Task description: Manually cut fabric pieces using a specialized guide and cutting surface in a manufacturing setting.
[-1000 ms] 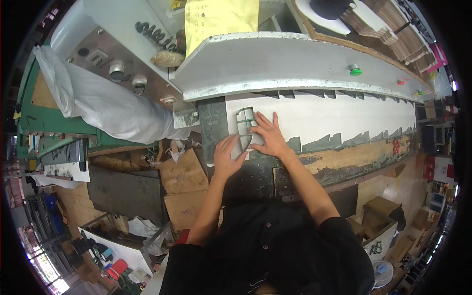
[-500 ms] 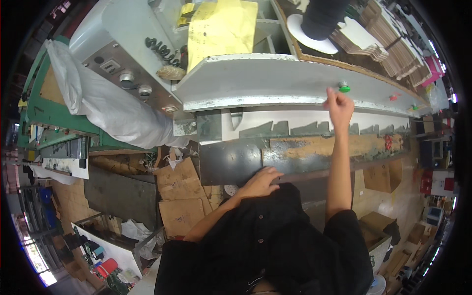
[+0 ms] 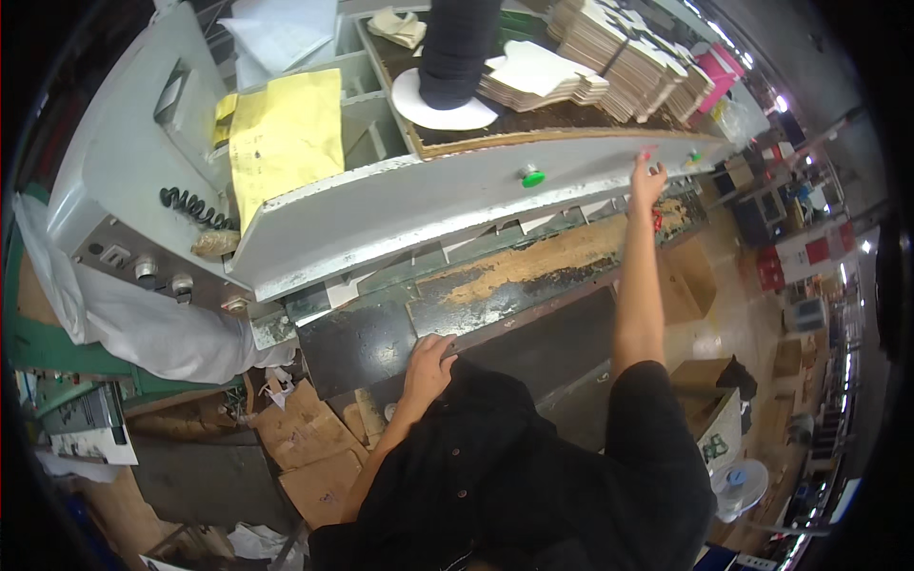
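Observation:
My right hand point(image 3: 649, 181) reaches out to the right along the grey machine beam point(image 3: 400, 214). A fingertip is at the red button point(image 3: 645, 154); whether it presses it I cannot tell. The fingers are apart and hold nothing. Left of it on the beam is a larger green button point(image 3: 531, 177), and a small green one point(image 3: 694, 155) sits further right. My left hand point(image 3: 428, 369) rests on the front edge of the dark machine bed point(image 3: 357, 343), fingers loosely spread. Beneath the beam, the bed carries a worn brown strip point(image 3: 533, 265), with part of a pale cut sheet behind it.
Above the beam are a yellow sheet point(image 3: 286, 143), a black spool point(image 3: 459, 52) and stacks of cut white card point(image 3: 609, 52). A white cover point(image 3: 162, 328) drapes at left. Flattened cardboard point(image 3: 309, 443) and a cardboard box point(image 3: 685, 276) flank the bed below.
My right hand has moved right along the beam, from beside the larger green button to the red one. The view has turned right and tilted. My left hand stays at the bed's edge.

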`<state>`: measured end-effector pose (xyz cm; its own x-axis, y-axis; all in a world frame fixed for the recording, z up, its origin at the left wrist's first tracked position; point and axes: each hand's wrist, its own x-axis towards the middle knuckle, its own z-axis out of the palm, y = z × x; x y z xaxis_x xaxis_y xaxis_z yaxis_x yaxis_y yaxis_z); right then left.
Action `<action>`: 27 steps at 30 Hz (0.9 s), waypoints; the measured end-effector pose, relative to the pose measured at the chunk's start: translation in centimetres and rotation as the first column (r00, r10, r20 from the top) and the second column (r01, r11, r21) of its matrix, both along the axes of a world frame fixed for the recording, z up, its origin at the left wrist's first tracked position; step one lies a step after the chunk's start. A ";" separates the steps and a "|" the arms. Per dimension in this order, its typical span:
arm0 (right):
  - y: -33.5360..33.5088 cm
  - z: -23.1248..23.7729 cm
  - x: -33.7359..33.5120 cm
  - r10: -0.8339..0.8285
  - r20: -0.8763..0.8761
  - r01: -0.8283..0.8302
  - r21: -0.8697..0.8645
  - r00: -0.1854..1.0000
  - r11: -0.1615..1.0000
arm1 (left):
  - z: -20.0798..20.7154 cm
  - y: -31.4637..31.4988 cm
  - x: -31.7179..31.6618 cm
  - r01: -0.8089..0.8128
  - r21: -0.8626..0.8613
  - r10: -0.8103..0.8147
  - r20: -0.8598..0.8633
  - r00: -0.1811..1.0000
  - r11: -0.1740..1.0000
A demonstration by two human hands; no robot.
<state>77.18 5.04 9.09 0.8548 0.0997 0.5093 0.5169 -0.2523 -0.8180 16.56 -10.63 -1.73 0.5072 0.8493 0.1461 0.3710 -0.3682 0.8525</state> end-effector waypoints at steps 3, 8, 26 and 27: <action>2.1 0.0 4.8 0.303 -0.279 -0.316 -0.003 0.911 0.949 | -0.6 0.4 -0.4 -0.028 0.022 0.027 0.010 1.000 0.999; -1.5 2.7 6.6 0.385 -0.388 -0.395 0.057 0.838 0.917 | 0.1 1.0 0.1 -0.043 -0.017 0.044 0.043 0.998 0.999; -6.2 -2.0 -30.3 0.883 -0.277 -0.890 -0.370 0.380 0.267 | 2.7 0.9 0.4 -0.080 -0.010 0.080 -0.001 0.997 0.997; -8.4 -2.8 -31.6 0.855 -0.365 -0.873 -0.451 0.368 0.184 | 2.9 0.8 0.3 -0.073 -0.008 0.073 -0.005 0.997 0.997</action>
<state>45.58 -3.34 6.29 0.0658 0.9961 0.0581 0.6712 -0.0011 -0.7413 16.83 -9.79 1.17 0.4442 0.8854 0.1367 0.4006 -0.3328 0.8537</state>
